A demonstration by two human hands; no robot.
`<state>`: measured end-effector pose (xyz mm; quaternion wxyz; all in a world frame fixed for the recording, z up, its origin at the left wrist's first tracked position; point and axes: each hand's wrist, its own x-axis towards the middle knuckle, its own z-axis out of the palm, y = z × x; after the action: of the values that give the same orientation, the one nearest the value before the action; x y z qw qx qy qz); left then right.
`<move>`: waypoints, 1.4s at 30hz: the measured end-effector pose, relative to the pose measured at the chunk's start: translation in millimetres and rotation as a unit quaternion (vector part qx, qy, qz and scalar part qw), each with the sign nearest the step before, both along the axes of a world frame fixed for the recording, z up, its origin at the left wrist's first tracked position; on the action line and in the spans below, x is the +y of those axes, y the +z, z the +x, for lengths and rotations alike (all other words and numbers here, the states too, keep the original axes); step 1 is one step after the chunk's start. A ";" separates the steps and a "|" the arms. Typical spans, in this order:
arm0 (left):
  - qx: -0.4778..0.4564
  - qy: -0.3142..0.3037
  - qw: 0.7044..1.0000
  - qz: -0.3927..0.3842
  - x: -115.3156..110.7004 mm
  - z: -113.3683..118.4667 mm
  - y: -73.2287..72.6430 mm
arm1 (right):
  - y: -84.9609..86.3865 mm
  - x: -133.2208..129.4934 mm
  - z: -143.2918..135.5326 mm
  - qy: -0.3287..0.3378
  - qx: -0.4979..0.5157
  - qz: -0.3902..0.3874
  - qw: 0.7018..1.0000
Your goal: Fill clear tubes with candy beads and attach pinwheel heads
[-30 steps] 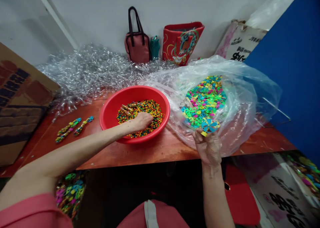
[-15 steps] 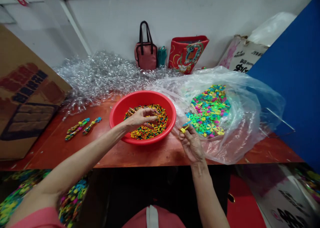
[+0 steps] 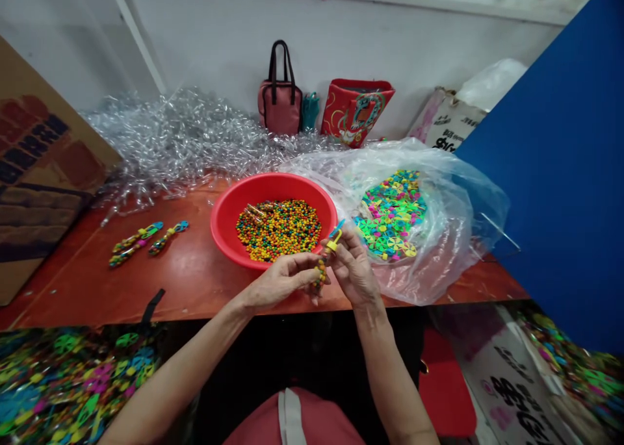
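Note:
My left hand is closed around a small clear tube filled with coloured beads, just in front of the red basin. My right hand pinches a yellow cap with a blue fan piece at the tube's upper end. Whether the cap is seated on the tube I cannot tell. Inside the basin are many small yellow, orange and green beads, with a few clear tubes lying on them at the left.
A clear plastic bag with colourful fan caps lies at right. Clear empty tubes are heaped behind. Filled tubes with caps lie at left, near a cardboard box. A blue panel bounds the right side.
My left hand has come out of the basin toward me with a bead-filled tube. My right hand has brought the cap left to meet it. The view has shifted slightly.

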<state>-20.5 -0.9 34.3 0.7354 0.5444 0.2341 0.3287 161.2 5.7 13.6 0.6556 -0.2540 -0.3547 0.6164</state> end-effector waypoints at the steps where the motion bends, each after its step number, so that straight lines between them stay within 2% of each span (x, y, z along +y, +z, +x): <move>1: -0.002 -0.002 1.000 -0.003 -0.3 0.4 -1.2 | -0.4 -1.0 1.1 0.001 -0.006 0.002 1.000; 8: 0.000 -0.012 0.999 -0.031 -4.4 4.3 -5.8 | -2.5 -2.7 11.1 0.022 -0.044 0.040 0.998; 13: 0.017 -0.013 0.999 -0.043 -8.9 4.0 -7.3 | -2.1 -4.0 23.6 0.024 -0.143 0.065 0.987; 14: 0.026 0.003 0.999 -0.030 -9.7 4.5 -6.2 | -1.1 -4.9 24.2 0.021 -0.161 0.070 0.984; 16: 0.052 0.073 0.995 0.030 -11.2 6.9 -3.6 | 1.7 -7.6 22.0 -0.004 -0.193 0.084 0.978; 18: 0.089 0.172 0.974 0.119 -12.7 10.9 -2.2 | 4.3 -11.3 16.2 -0.057 -0.214 0.095 0.970; 20: 0.104 0.231 0.952 0.170 -13.9 15.1 -3.4 | 5.2 -15.3 10.1 -0.107 -0.213 0.096 0.967; 22: 0.072 0.206 0.967 0.133 -14.8 18.0 -6.8 | 3.2 -18.7 6.7 -0.111 -0.176 0.081 0.975; 25: 0.004 0.098 0.995 0.009 -15.9 18.2 -12.3 | -5.3 -21.4 7.3 -0.047 -0.095 0.040 0.994; 27: -0.010 0.041 0.998 -0.046 -17.6 16.8 -14.4 | -13.1 -22.0 8.8 0.003 -0.069 0.010 0.998; 30: -0.018 -0.006 0.995 -0.093 -22.0 15.7 -15.2 | -23.0 -21.5 10.2 0.060 -0.069 -0.010 0.996; 33: -0.021 -0.029 0.994 -0.107 -27.0 18.6 -15.8 | -25.1 -20.6 11.7 0.074 -0.086 0.002 0.994; 35: -0.014 -0.005 0.995 -0.094 -29.3 23.2 -17.2 | -22.2 -20.9 12.4 0.053 -0.100 0.021 0.993; 39: 0.008 0.167 0.985 -0.034 -30.3 34.1 -21.0 | -16.4 -26.6 9.5 -0.055 -0.132 0.047 0.989; 40: 0.015 0.183 0.983 -0.028 -30.2 35.4 -21.8 | -16.4 -28.8 8.2 -0.072 -0.141 0.047 0.986; 42: 0.037 0.146 0.988 -0.028 -30.6 34.2 -23.4 | -18.9 -33.4 6.6 -0.061 -0.150 0.046 0.986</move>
<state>13.7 -31.5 10.8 0.6851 0.4953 0.3474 0.4058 167.8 -27.7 -5.3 0.6426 -0.3339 -0.4606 0.5133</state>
